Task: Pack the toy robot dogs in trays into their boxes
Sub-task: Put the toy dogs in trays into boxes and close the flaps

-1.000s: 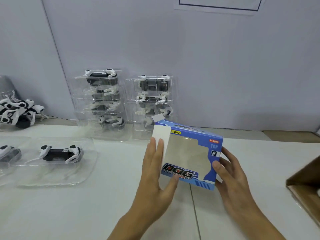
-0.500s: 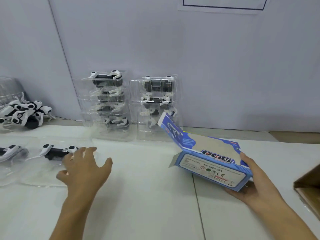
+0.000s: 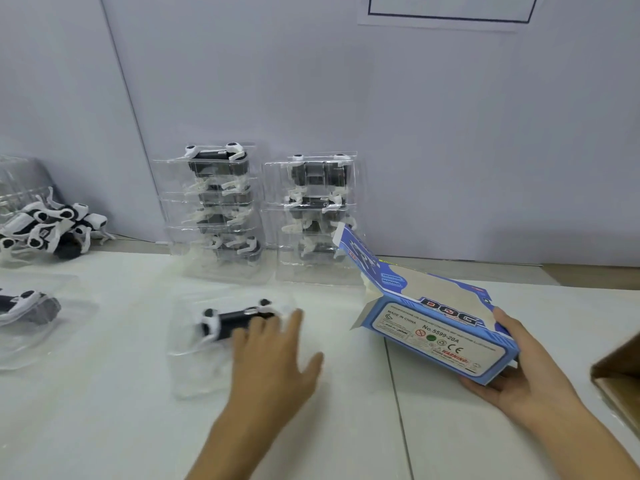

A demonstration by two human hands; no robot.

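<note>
Dragged rightward, tray (image 3: 194,368) and dog (image 3: 232,323) lie under the flat left hand (image 3: 273,355); right hand (image 3: 519,368) grips the box (image 3: 443,337).

The left hand (image 3: 273,355) is motion-blurred over the clear tray (image 3: 194,368), its grip perhaps untellable; the cardboard carton (image 3: 620,372) is cut off right.

The box (image 3: 440,336) in my right hand (image 3: 526,372) is blue with a pale grey printed panel. The toy dog (image 3: 232,318) under my left hand (image 3: 273,355) is black and white in a clear tray (image 3: 194,372).
</note>
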